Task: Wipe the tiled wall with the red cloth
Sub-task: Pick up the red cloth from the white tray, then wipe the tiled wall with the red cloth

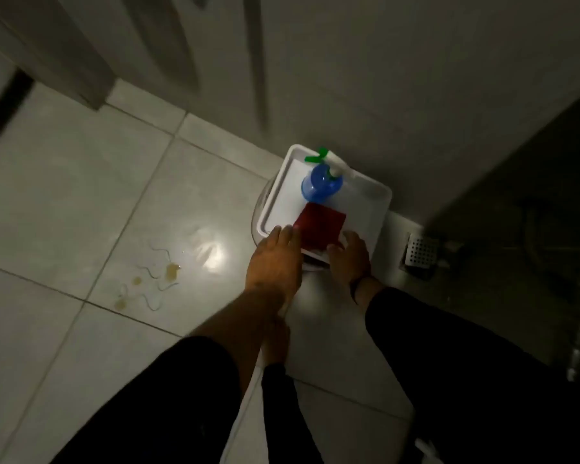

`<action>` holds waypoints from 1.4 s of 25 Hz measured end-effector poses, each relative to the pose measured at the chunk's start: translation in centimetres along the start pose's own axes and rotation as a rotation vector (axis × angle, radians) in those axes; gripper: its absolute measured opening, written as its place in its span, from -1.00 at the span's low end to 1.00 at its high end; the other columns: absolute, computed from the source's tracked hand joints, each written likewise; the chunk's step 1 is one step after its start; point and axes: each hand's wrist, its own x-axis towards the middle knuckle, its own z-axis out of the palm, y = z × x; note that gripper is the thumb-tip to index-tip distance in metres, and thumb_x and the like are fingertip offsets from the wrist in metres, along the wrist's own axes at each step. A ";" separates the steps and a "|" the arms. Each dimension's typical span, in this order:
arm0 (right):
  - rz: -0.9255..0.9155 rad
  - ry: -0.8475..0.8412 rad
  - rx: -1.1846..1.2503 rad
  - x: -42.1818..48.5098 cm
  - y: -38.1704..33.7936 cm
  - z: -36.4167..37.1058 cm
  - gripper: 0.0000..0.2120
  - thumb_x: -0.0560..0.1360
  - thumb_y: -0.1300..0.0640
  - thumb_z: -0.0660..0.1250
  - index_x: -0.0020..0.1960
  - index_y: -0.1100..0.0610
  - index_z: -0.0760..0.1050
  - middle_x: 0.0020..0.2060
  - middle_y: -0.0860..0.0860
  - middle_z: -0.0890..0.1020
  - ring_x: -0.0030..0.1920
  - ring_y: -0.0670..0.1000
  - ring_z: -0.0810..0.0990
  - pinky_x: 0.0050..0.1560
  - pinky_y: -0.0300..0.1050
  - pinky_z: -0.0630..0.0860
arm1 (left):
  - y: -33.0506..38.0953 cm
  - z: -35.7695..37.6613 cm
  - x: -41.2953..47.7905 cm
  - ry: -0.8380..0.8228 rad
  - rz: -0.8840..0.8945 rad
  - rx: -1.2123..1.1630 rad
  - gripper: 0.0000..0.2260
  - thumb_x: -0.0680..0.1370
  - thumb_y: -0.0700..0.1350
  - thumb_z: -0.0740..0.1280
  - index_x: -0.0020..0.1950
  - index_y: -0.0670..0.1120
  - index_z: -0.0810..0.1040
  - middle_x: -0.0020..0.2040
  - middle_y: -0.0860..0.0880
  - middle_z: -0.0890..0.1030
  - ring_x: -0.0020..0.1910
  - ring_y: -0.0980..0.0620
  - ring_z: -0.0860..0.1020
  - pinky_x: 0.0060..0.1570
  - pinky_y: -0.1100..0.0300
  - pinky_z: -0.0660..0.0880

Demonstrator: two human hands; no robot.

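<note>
Dark sleeves are reaching down; both hands, left hand [275,259] and right hand [349,256], are resting open beside the folded red cloth [320,229] lying in the white tray [375,192], seemingly ungrasped. Soft, light; pinching its near edge should work.

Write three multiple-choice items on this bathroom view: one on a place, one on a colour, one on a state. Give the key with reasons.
1. Where does the red cloth lie?
A. on the white tray
B. on the floor drain
C. over the door

2. What colour is the spray bottle body?
A. yellow
B. blue
C. black

3. How do the hands stand to the cloth?
A. both far from it
B. left hand and right hand at its near edge, cloth still flat
C. cloth lifted to the wall

Key: 1 A, tray rim surrounds it. 2 B, blue below a green trigger. 3 B, fingers at the edge, no firm grip visible.
</note>
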 end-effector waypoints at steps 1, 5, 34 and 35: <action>0.025 0.005 0.010 2.3 0.5 0.7 -0.34 0.66 0.10 0.40 0.67 0.20 0.24 0.59 0.22 0.41 0.56 0.26 0.45 0.58 0.13 0.42 | 0.4 1.7 2.6 -0.007 -0.016 -0.022 -0.39 0.61 -0.12 0.35 0.66 -0.12 0.30 0.53 -0.15 0.48 0.52 -0.19 0.46 0.45 -0.05 0.46; 0.086 -0.015 0.017 8.9 2.2 3.1 -0.20 0.54 0.07 0.56 0.62 0.25 0.24 0.50 0.27 0.47 0.48 0.29 0.51 0.51 0.20 0.48 | 2.2 5.2 10.4 -0.060 -0.257 -0.178 -0.31 0.59 -0.04 0.44 0.66 -0.16 0.25 0.48 -0.19 0.49 0.47 -0.24 0.47 0.38 -0.14 0.47; -0.513 -0.498 0.042 -8.8 -8.5 37.2 -0.54 0.66 0.31 0.39 0.55 0.28 0.46 0.45 0.23 0.60 0.46 0.25 0.60 0.53 0.13 0.52 | -40.6 13.9 -15.0 0.444 -1.018 -1.463 -0.66 0.65 0.22 0.28 0.25 0.04 0.66 0.27 -0.11 0.74 0.30 -0.22 0.67 0.25 -0.13 0.63; -0.614 -0.466 -0.029 -7.7 -9.1 40.4 -0.53 0.66 0.30 0.40 0.55 0.27 0.46 0.49 0.17 0.58 0.50 0.17 0.57 0.58 -0.01 0.45 | -43.4 17.9 -15.1 0.467 -1.092 -1.280 -0.57 0.65 0.23 0.27 0.41 0.03 0.58 0.43 -0.12 0.64 0.42 -0.23 0.58 0.39 -0.17 0.53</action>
